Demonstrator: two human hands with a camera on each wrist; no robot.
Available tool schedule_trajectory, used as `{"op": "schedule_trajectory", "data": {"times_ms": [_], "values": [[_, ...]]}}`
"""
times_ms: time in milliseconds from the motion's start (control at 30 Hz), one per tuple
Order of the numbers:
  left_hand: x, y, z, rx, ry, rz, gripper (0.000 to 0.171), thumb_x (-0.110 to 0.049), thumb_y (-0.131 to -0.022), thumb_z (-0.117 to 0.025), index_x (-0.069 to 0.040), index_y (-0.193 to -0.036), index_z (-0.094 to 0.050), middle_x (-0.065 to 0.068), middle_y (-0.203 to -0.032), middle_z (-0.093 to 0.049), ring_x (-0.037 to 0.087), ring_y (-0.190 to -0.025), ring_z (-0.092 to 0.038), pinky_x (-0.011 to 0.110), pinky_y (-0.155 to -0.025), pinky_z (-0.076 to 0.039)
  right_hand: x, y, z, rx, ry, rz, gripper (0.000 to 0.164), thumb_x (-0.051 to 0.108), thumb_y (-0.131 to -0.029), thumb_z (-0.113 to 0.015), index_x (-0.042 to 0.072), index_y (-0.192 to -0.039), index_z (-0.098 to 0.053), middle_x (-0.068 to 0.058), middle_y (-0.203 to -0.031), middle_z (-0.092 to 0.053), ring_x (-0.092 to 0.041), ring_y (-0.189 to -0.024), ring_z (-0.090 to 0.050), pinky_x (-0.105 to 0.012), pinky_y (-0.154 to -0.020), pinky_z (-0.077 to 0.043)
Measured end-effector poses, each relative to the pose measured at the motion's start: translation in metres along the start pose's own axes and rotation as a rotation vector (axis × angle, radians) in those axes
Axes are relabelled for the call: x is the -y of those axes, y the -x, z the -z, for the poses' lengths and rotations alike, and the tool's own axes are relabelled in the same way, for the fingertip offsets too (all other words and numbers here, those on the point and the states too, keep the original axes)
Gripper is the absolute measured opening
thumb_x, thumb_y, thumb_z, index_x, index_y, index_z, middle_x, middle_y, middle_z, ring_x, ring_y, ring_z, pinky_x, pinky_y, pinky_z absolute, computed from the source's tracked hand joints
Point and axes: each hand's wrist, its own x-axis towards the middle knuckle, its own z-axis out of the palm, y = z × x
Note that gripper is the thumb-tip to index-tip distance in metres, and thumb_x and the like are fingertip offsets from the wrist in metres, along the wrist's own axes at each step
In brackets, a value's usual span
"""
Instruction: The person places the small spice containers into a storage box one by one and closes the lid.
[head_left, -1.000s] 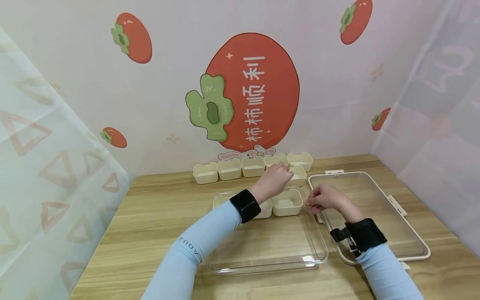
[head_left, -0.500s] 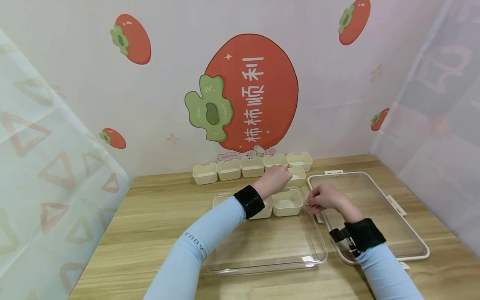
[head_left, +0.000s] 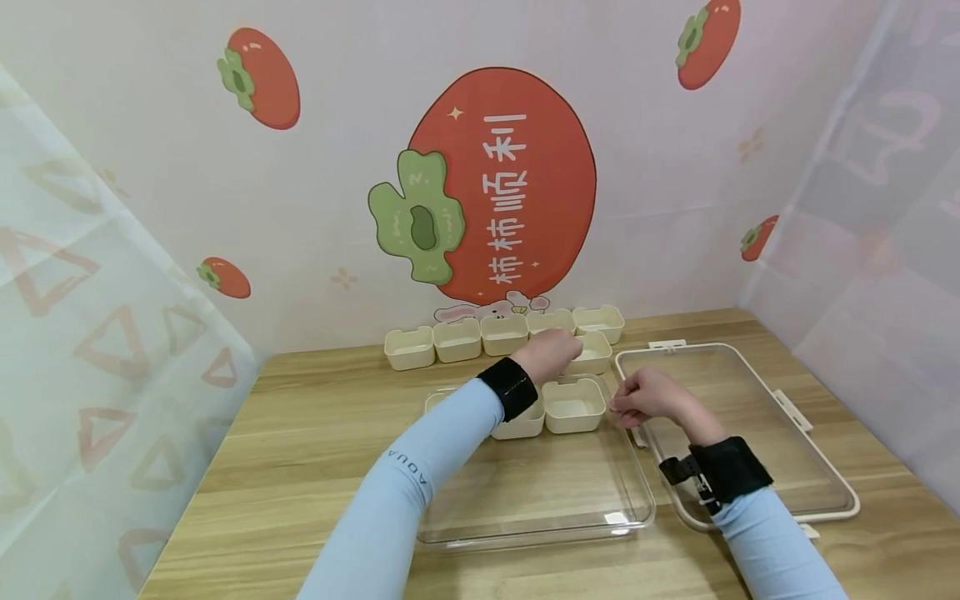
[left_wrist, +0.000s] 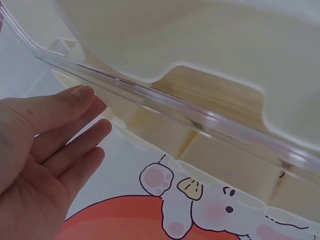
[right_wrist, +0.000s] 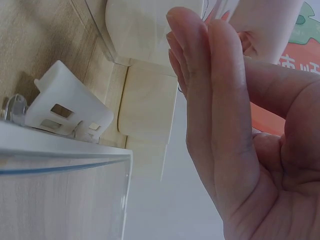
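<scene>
In the head view my left hand [head_left: 550, 353] hovers beside a small cream bin [head_left: 594, 353] behind the clear plastic box [head_left: 540, 492]. The left wrist view shows its fingers loosely bent beside the box's clear rim [left_wrist: 210, 117], with a gap between thumb and fingers. My right hand [head_left: 649, 397] is at the box's right edge, thumb and fingertips pinching the rim; the exact contact is partly hidden. Inside the box's far end stand two visible cream bins, a right one [head_left: 573, 408] and a left one [head_left: 521, 427] partly covered by the left wrist.
Several cream bins, such as the leftmost bin [head_left: 410, 348], line the back of the wooden table [head_left: 285, 467] against the printed backdrop [head_left: 315, 192]. A clear lid [head_left: 742, 433] with a cream frame and side clips lies to the right of the box.
My left hand has shifted slightly, its wrist moving right and forward, and the fingers have dropped a little near the rear bin. The right hand, box and bins have stayed in place.
</scene>
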Motion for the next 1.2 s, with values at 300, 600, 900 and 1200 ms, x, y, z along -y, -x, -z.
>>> {"op": "schedule_trajectory", "data": {"times_ms": [300, 600, 900, 1200], "values": [[0.004, -0.006, -0.006, 0.032, -0.006, -0.010, 0.022, 0.001, -0.091, -0.053, -0.012, -0.078, -0.065, -0.006, -0.062, -0.040, 0.009, -0.061, -0.036, 0.021, -0.053, -0.025, -0.001, -0.001, 0.001, -0.012, 0.007, -0.020, 0.017, 0.006, -0.088, -0.061, -0.010, -0.086, -0.065, -0.004, -0.066, -0.066, -0.008, -0.059, -0.064, -0.027, -0.059, -0.056], [0.001, -0.014, -0.011, 0.085, -0.008, 0.027, 0.022, -0.002, -0.093, -0.051, -0.013, -0.088, -0.069, -0.003, -0.071, -0.057, 0.011, -0.062, -0.044, 0.022, -0.052, -0.029, -0.002, -0.002, 0.002, -0.015, 0.005, -0.024, 0.016, 0.006, -0.088, -0.061, -0.010, -0.086, -0.066, -0.003, -0.066, -0.066, -0.009, -0.060, -0.064, -0.028, -0.061, -0.056], [0.000, -0.021, -0.017, 0.046, -0.053, 0.046, 0.024, -0.004, -0.094, -0.051, -0.014, -0.088, -0.071, 0.000, -0.081, -0.069, 0.011, -0.067, -0.059, 0.024, -0.053, -0.038, -0.003, -0.005, 0.002, -0.014, 0.015, -0.017, 0.016, 0.006, -0.088, -0.061, -0.010, -0.086, -0.066, -0.003, -0.066, -0.066, -0.009, -0.060, -0.064, -0.028, -0.060, -0.056], [-0.005, -0.023, -0.016, 0.100, -0.020, 0.105, 0.026, -0.006, -0.095, -0.048, -0.016, -0.088, -0.070, -0.003, -0.083, -0.068, 0.009, -0.066, -0.054, 0.023, -0.053, -0.039, -0.002, -0.005, 0.001, -0.005, 0.008, -0.009, 0.017, 0.005, -0.087, -0.061, -0.011, -0.087, -0.065, -0.004, -0.067, -0.067, -0.009, -0.060, -0.064, -0.028, -0.060, -0.057]]}}
